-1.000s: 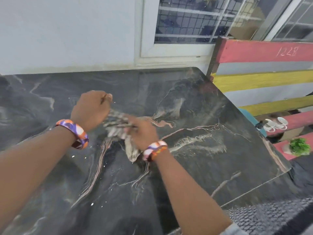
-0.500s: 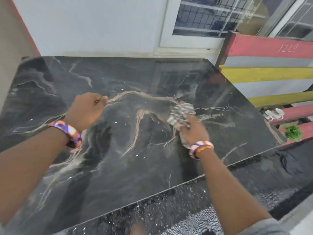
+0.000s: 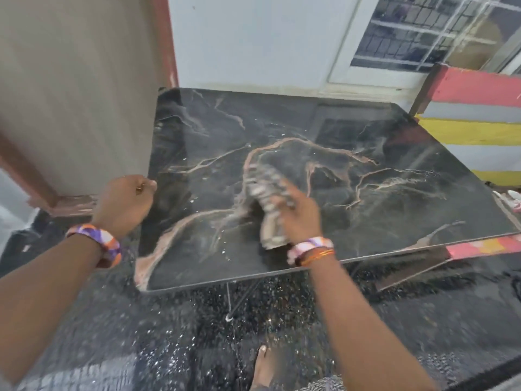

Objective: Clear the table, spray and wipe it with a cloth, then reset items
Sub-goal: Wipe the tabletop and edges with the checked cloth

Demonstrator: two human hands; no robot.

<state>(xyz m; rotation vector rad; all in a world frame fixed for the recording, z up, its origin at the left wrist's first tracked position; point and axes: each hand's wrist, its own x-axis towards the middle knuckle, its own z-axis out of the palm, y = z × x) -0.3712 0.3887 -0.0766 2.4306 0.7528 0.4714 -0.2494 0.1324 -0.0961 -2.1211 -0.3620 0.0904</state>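
Observation:
A black marble-patterned table with pale brown veins fills the middle of the view, with small droplets on its surface. My right hand grips a crumpled striped cloth and presses it on the table near the centre. My left hand is a closed fist hovering at the table's left edge; a thin item may be pinched in it, too small to tell. Both wrists wear patterned bands.
A beige pillar stands tight against the table's left side. A red, grey and yellow slatted bench sits at the right. A white wall and barred window lie behind. The floor is dark and speckled; my bare foot shows below.
My right hand has carried the cloth leftward across the table from its right part toward the centre. The view has pulled back and turned left. My left fist stays closed.

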